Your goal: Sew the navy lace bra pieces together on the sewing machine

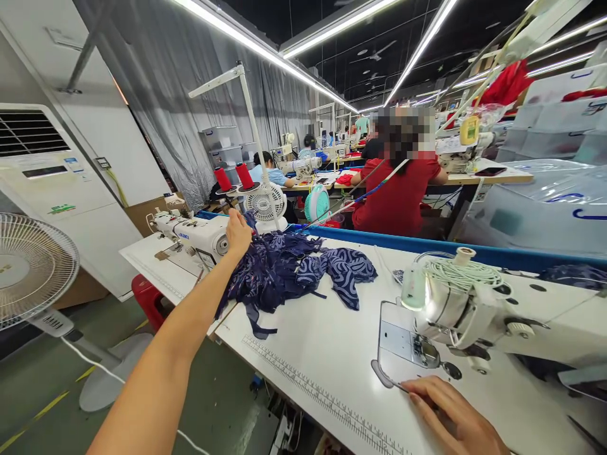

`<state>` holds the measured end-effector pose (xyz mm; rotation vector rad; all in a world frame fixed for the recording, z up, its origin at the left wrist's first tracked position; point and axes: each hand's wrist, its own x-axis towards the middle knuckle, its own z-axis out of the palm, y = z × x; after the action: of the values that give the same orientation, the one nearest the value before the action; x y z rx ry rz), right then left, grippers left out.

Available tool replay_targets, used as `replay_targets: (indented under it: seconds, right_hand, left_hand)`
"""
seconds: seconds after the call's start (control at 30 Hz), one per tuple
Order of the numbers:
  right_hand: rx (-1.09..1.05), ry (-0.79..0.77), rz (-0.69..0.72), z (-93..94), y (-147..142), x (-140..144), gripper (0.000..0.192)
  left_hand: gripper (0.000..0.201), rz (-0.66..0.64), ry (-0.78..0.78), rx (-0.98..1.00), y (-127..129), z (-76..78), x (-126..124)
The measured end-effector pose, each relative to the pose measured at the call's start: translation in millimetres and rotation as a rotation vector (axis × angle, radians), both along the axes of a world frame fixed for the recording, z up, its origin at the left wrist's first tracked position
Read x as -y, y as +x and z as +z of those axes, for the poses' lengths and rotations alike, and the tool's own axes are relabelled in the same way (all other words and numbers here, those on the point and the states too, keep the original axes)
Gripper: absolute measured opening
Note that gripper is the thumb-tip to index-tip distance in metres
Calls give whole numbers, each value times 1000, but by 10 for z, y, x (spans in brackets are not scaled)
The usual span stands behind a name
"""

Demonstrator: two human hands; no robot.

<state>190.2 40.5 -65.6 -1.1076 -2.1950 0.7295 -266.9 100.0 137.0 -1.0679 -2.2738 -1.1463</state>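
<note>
Here's the left hand [238, 232], just left of centre, the arm stretched up from the bottom edge, its fingers bent inward at the upper-left side of the navy patterned fabric [279, 272]. That grip is partly hidden by the hand itself, so whether it is closed on cloth or only resting against it, I cannot tell. The fabric sits in a bunched heap at mid-frame, narrow dark strips hanging over its near side and a flatter, pale-swirled piece reaching right across the white counter [303, 341]. Over to the right hand [455, 414], bottom right: here the grip is nearly closed, thumb and forefinger together on a thin dark piece [404, 387], too small to name, its tip pointing left, near the metal needle plate [403, 341]. Just above that hand stands the lit sewing machine [474, 309], filling the right of the frame, a coil of pale cord [467, 273] on top. A printed ruler scale [322, 395] runs along the counter's near edge at bottom centre. A second machine [190, 232] sits left of the left hand, two red thread cones [245, 176] above it, and beyond, upper right of centre, a person in a red top [396, 199] sits facing away.
</note>
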Motion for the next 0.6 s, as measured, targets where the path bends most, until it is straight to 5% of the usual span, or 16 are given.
replay_targets:
  seconds: [0.13, 0.23, 0.33, 0.43, 0.5, 0.6]
  right_hand:
    - [-24, -5, 26, -36, -6, -22, 32]
    - [-73, -27, -29, 105, -46, 39, 32]
    - [-158, -78, -111, 417, -122, 258, 36]
    - [-315, -211, 3, 732, -212, 554, 62]
    - [-406, -455, 215, 858, -223, 702, 63]
    - [-421, -891, 424, 934, -86, 786, 35]
  left_hand:
    - [17, -78, 183, -174, 248, 430, 310]
    - [14, -309, 366, -491, 712, 466, 681]
    - [9, -710, 201, -608, 1400, 178, 1108]
    - [20, -1090, -102, -505, 2015, -234, 1438]
    - [28, -1211, -267, -548, 2224, -453, 1511]
    - [29, -1257, -277, -604, 2216, -655, 1428]
